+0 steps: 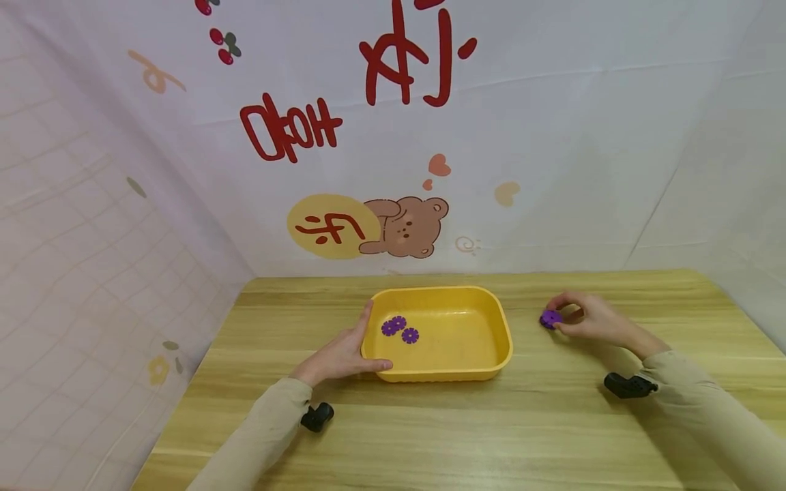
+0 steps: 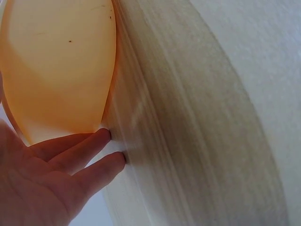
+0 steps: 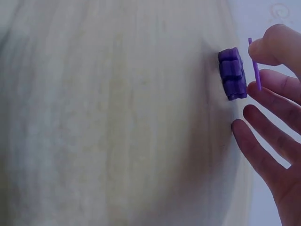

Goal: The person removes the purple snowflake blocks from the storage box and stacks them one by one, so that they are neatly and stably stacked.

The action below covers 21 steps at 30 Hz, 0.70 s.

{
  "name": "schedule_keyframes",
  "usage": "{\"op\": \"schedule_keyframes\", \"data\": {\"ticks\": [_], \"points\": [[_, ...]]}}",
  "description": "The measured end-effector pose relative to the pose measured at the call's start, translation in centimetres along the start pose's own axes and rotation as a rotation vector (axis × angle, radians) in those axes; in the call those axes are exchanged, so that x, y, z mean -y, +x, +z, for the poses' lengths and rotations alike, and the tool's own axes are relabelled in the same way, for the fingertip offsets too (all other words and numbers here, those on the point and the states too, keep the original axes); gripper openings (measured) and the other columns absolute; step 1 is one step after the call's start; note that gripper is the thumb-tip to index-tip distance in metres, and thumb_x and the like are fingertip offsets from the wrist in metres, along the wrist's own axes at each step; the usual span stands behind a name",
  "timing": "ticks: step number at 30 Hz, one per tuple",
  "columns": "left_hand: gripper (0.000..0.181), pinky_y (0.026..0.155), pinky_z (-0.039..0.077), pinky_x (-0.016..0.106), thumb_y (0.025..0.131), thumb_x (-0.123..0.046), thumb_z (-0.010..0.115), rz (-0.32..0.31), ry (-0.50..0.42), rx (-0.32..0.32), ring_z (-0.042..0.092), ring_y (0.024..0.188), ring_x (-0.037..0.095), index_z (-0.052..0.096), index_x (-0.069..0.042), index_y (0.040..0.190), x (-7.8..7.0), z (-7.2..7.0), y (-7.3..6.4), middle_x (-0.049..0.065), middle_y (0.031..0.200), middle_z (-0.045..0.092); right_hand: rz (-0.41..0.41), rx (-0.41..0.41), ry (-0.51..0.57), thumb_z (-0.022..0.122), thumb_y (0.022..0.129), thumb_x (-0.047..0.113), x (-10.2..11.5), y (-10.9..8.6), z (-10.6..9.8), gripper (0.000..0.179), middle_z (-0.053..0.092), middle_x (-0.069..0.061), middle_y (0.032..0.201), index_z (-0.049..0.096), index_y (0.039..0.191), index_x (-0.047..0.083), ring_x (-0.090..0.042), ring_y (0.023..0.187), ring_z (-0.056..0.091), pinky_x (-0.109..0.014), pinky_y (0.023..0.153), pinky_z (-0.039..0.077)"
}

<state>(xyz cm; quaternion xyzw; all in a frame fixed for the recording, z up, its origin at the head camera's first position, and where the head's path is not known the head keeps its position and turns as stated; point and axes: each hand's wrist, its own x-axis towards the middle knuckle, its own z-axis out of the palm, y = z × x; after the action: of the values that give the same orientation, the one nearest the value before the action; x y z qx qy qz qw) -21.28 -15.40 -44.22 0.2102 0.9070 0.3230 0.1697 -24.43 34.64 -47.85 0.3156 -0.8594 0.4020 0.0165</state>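
Note:
A shallow yellow tray (image 1: 442, 375) stands on the table, with 3 purple notched discs (image 1: 410, 335) lying in its left part. My left hand (image 1: 340, 351) holds the tray's left end, thumb on the front rim and fingers along the outer wall; the wrist view shows the fingertips (image 2: 104, 135) at that wall. To the right of the tray, my right hand (image 1: 592, 319) pinches a thin purple disc (image 3: 254, 66) between thumb and fingers. Close by the fingertips is a stack of purple discs (image 3: 231, 75), apart from the pinched one in the right wrist view.
The wood-grain table (image 1: 430, 436) meets a white printed cloth (image 1: 552, 170) at its back edge. Another cloth with a grid pattern (image 1: 80, 273) hangs at the left. A black wrist device (image 1: 629, 386) is by the right sleeve, another (image 1: 317, 417) by the left.

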Motion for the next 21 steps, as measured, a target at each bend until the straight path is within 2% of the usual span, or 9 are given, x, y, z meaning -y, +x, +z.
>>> {"op": "schedule_keyframes", "data": {"ticks": [3,8,14,21], "points": [[0.126,0.077,0.047,0.034,0.077,-0.057,0.075,-0.002,0.000,0.007,0.053,0.069,0.016,-0.015,-0.016,0.154,0.02,-0.02,0.11,0.008,0.090,0.059,-0.030,-0.017,-0.029,0.075,0.075,-0.011,-0.33,-0.07,0.11,0.031,0.065,-0.014,0.101,0.064,0.103,-0.002,-0.016,0.089,0.064,-0.025,0.067,0.055],[0.126,0.084,0.047,0.037,0.076,-0.057,0.076,0.000,0.008,0.004,0.054,0.073,0.016,-0.014,-0.014,0.154,0.13,0.06,0.11,0.012,0.103,0.060,-0.060,-0.024,-0.049,0.076,0.073,-0.011,-0.55,-0.06,0.32,0.033,0.065,-0.014,0.099,0.064,0.103,-0.003,-0.015,0.085,0.063,-0.025,0.065,0.054],[0.126,0.094,0.044,0.041,0.076,-0.057,0.076,-0.001,-0.001,0.007,0.055,0.078,0.017,-0.013,-0.013,0.154,0.12,0.12,0.14,0.017,0.119,0.057,-0.054,-0.011,-0.047,0.075,0.074,-0.012,-0.43,-0.21,0.43,0.033,0.063,-0.016,0.100,0.063,0.104,-0.004,-0.016,0.086,0.063,-0.026,0.065,0.055],[0.125,0.094,0.044,0.041,0.076,-0.057,0.076,-0.008,0.000,0.000,0.054,0.080,0.017,-0.013,-0.015,0.154,0.12,0.08,0.10,0.018,0.121,0.056,-0.037,-0.015,-0.047,0.074,0.076,-0.013,-0.41,-0.08,0.49,0.031,0.063,-0.018,0.100,0.062,0.104,-0.006,-0.015,0.086,0.063,-0.025,0.065,0.054]]}}
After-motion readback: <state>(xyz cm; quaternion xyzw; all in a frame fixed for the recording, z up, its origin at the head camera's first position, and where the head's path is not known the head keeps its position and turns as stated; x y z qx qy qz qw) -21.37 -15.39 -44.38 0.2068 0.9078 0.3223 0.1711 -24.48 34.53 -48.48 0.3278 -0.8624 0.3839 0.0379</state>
